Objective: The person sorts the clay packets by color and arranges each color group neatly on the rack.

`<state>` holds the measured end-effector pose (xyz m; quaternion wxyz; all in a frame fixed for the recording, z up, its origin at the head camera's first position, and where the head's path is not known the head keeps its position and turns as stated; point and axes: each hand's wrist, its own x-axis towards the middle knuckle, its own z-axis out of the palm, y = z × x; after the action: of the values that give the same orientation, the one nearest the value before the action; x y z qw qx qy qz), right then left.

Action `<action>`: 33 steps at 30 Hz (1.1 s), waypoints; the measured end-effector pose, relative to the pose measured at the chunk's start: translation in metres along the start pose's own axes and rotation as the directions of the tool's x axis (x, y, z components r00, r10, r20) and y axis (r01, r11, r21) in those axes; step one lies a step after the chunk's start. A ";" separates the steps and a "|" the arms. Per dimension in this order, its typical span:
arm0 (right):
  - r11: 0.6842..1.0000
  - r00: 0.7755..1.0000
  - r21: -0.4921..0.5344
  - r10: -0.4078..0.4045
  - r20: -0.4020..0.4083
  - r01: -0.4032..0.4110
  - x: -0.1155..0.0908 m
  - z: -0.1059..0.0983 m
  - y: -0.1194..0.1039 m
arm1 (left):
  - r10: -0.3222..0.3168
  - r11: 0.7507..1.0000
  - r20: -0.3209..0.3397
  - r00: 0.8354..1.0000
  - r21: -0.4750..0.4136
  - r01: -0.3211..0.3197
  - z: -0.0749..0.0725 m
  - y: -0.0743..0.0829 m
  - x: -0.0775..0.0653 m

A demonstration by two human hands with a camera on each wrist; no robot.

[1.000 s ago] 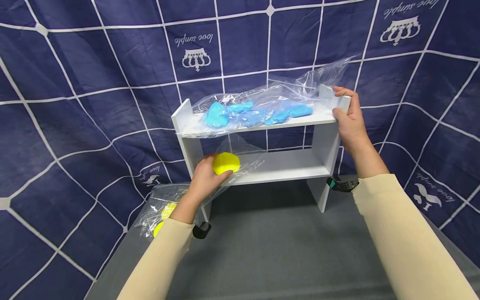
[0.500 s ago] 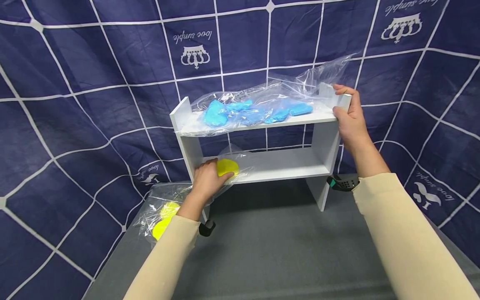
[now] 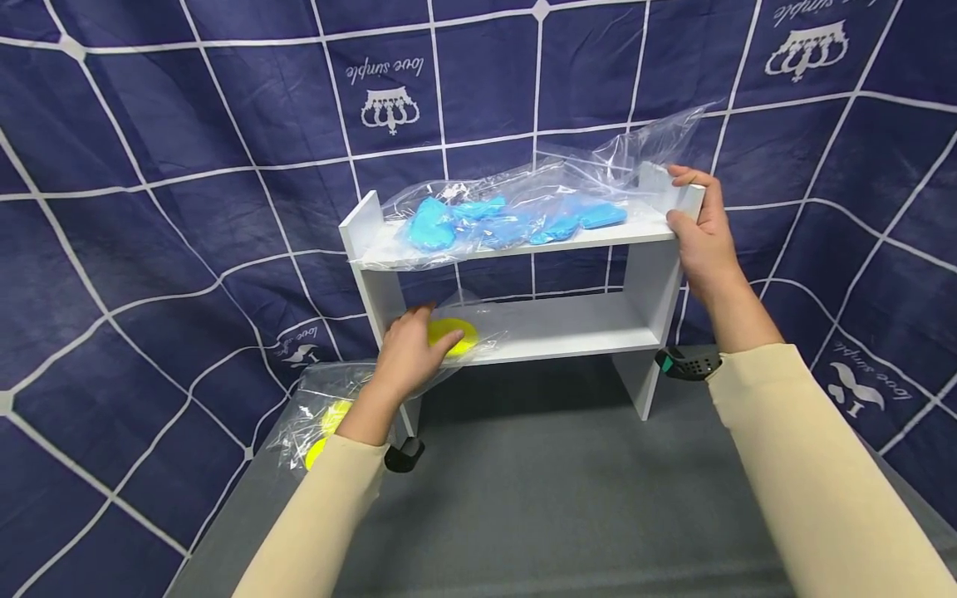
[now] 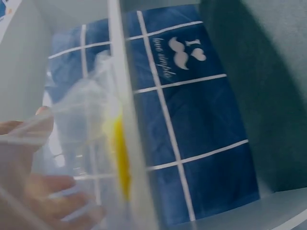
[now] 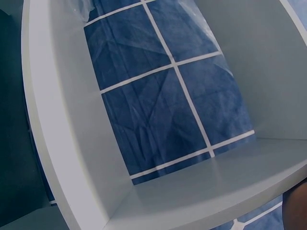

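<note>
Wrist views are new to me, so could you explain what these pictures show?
There is no machine: a person's bare hands each serve as a grip. The head camera looks forward and down; a camera on each wrist watches that hand's work. A white shelf unit stands on a grey surface. Blue pieces lie in clear plastic on top; bagged yellow pieces lie at left. The right grip holds the unit's side panel. The left grip, fingers loose, is beside a plastic-wrapped yellow disc on the lower shelf.
</note>
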<state>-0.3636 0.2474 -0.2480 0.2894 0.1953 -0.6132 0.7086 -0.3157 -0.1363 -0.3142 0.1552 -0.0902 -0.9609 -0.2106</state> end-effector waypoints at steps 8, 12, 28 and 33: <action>1.000 1.000 0.011 0.002 0.007 -0.002 0.000 0.001 0.001 | 0.062 0.992 0.007 0.998 -0.107 -0.061 -0.017 -0.001 -0.022; 1.000 1.000 0.015 -0.002 0.008 0.002 0.000 0.001 0.001 | 0.088 0.974 -0.024 0.996 -0.206 -0.091 -0.022 -0.006 -0.037; 0.999 1.000 0.033 -0.002 0.004 0.002 0.001 -0.001 0.002 | -0.011 0.901 -0.281 0.960 -0.419 -0.112 -0.036 -0.082 -0.098; 1.000 1.000 0.031 0.004 0.000 -0.004 0.001 0.000 0.002 | -0.031 0.948 -0.189 0.981 -0.317 -0.031 -0.027 -0.125 -0.109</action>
<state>-0.3650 0.2479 -0.2491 0.2852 0.1985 -0.6025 0.7185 -0.2365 -0.2718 -0.3742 0.2303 -0.0932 -0.8949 -0.3707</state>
